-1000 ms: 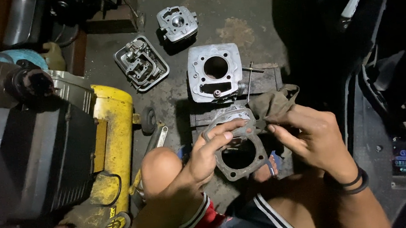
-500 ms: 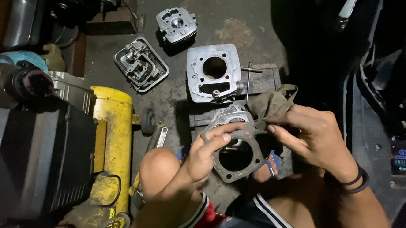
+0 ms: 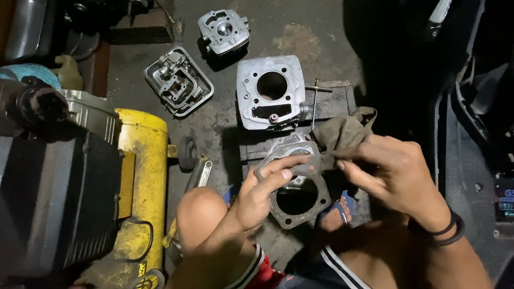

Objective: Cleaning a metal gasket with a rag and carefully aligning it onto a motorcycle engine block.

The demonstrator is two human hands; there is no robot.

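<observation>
My left hand (image 3: 265, 188) grips the near edge of a thin grey metal gasket (image 3: 287, 151) held above the floor. A brownish rag (image 3: 342, 132) is pinched in my right hand (image 3: 389, 169) and pressed against the gasket's right side. Below the hands lies a second flat gasket (image 3: 299, 202) with a large round hole. A grey engine cylinder block (image 3: 270, 93) sits just beyond, on a dark wooden block (image 3: 331, 101).
A cylinder head (image 3: 223, 29) and a rocker cover (image 3: 179, 81) lie on the concrete floor at the back. A yellow tank (image 3: 143, 175) and a black machine (image 3: 40, 193) stand at the left. A wrench (image 3: 198, 175) lies by my knee. Dark motorcycle parts fill the right.
Both hands have stayed over the gasket; the fingers and rag have shifted only slightly along it.
</observation>
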